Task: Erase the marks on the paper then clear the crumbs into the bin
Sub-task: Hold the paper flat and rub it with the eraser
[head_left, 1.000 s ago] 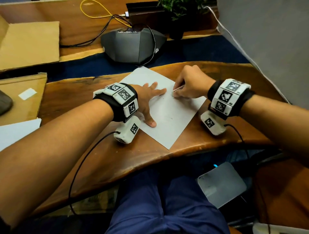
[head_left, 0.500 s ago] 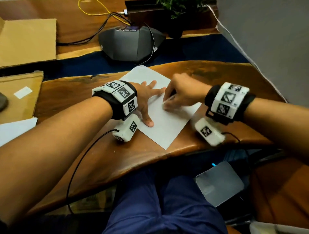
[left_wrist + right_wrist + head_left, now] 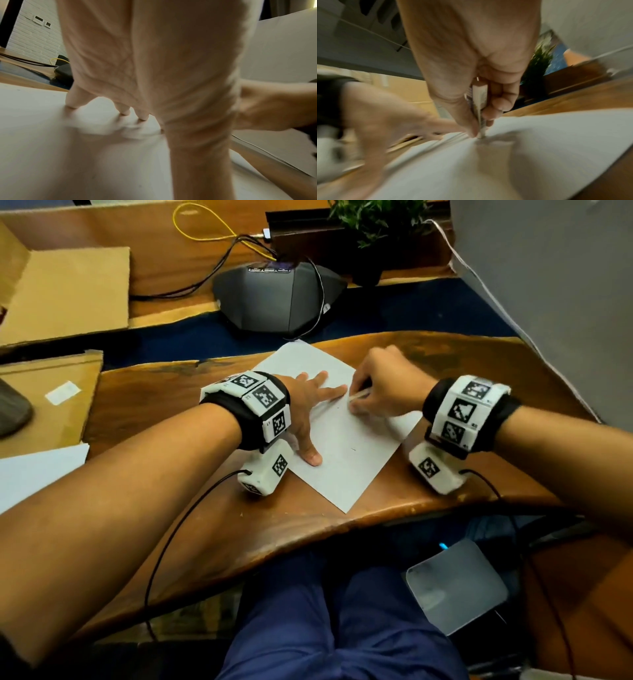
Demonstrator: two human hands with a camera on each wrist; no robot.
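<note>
Head view shows the paper [image 3: 346, 436] lying askew on the wooden counter [image 3: 178, 501]; the left hand [image 3: 305, 412] lies flat on its 9 o'clock side, fingers straight and spread, its grip holding nothing; the right hand [image 3: 383, 386], toward 1 o'clock on the sheet, has its grip curled round a thin eraser stick [image 3: 478, 106], tip pressed on the paper; a few small dark marks [image 3: 352, 449] sit near the sheet's middle; the bin [image 3: 455, 587] stands below the counter edge at 5 o'clock.
</note>
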